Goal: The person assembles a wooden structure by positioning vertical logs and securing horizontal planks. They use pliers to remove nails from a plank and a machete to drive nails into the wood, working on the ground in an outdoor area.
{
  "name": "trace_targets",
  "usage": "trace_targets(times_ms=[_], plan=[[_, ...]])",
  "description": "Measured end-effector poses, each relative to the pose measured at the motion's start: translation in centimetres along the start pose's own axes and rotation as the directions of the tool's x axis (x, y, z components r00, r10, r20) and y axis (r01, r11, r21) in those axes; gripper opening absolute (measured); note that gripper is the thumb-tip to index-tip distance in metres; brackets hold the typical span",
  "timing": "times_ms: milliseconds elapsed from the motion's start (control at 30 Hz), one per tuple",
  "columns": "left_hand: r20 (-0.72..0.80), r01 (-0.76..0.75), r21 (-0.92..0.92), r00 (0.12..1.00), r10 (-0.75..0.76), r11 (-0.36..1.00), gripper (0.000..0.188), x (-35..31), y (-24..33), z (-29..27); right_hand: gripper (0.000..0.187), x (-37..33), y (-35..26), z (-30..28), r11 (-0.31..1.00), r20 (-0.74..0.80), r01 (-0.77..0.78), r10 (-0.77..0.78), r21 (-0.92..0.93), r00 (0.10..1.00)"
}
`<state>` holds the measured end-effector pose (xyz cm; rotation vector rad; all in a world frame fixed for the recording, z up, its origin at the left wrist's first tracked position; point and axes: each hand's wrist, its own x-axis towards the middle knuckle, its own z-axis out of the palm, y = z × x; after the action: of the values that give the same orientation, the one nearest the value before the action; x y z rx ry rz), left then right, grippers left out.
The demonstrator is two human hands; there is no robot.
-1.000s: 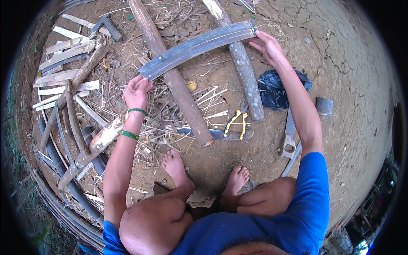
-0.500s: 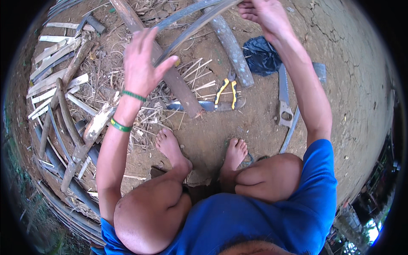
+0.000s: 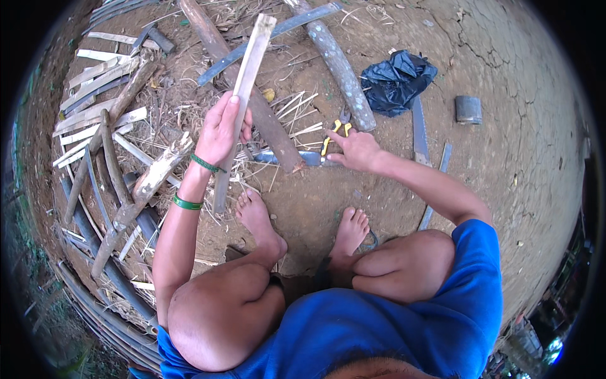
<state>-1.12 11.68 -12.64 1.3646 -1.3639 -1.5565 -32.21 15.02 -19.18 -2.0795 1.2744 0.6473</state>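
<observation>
My left hand (image 3: 222, 128) is closed around a pale split bamboo strip (image 3: 252, 57), which stands slantwise with its far end pointing up the view. Its lower end comes down near my foot. Over the yellow-and-black pliers (image 3: 326, 146), my right hand (image 3: 357, 150) reaches with index finger and thumb apart. A long-bladed knife (image 3: 271, 156) lies beneath the pliers. Its handle is hidden by my right hand, and whether I touch it I cannot tell. The knife blade passes under a brown wooden pole (image 3: 271, 129).
A handsaw (image 3: 420, 132) lies right of centre, partly under a black plastic bag (image 3: 398, 82). Nearby are a grey cylinder (image 3: 468, 110), a mottled log (image 3: 341, 69) and a dark bamboo strip (image 3: 268, 41). Split bamboo pieces (image 3: 95, 95) and forked branches (image 3: 136, 202) crowd the left.
The strip has passed from my right hand to my left, which was open before and is now closed on it. My right hand has come down from the top to the pliers and knife.
</observation>
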Motion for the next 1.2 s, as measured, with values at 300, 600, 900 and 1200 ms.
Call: trace_targets(times_ms=[300, 600, 900, 1200], plan=[[0.002, 0.331, 0.18, 0.941, -0.337, 0.926, 0.031, -4.2, -8.2, 1.3, 0.066, 0.6, -0.5, 2.8, 0.969, -0.191, -0.064, 0.111, 0.238, 0.975], [-0.178, 0.33, 0.446, 0.944, -0.279, 0.832, 0.054, -5.9, -13.1, 0.6, 0.057, -1.2, -3.1, -0.3, 0.857, -0.564, 0.178, 0.149, 0.483, 0.812], [-0.192, 0.328, 0.569, 0.945, -0.266, 0.754, 0.053, -5.7, -12.3, 0.9, 0.042, 3.1, -4.5, -4.0, 0.9, -0.761, 0.355, -0.041, 0.254, 0.648], [-0.208, 0.326, 0.624, 0.945, -0.251, 0.71, 0.047, -5.9, -12.8, 1.2, 0.035, 4.6, -4.6, -5.0, 0.908, -0.728, 0.356, -0.089, 0.22, 0.679]])
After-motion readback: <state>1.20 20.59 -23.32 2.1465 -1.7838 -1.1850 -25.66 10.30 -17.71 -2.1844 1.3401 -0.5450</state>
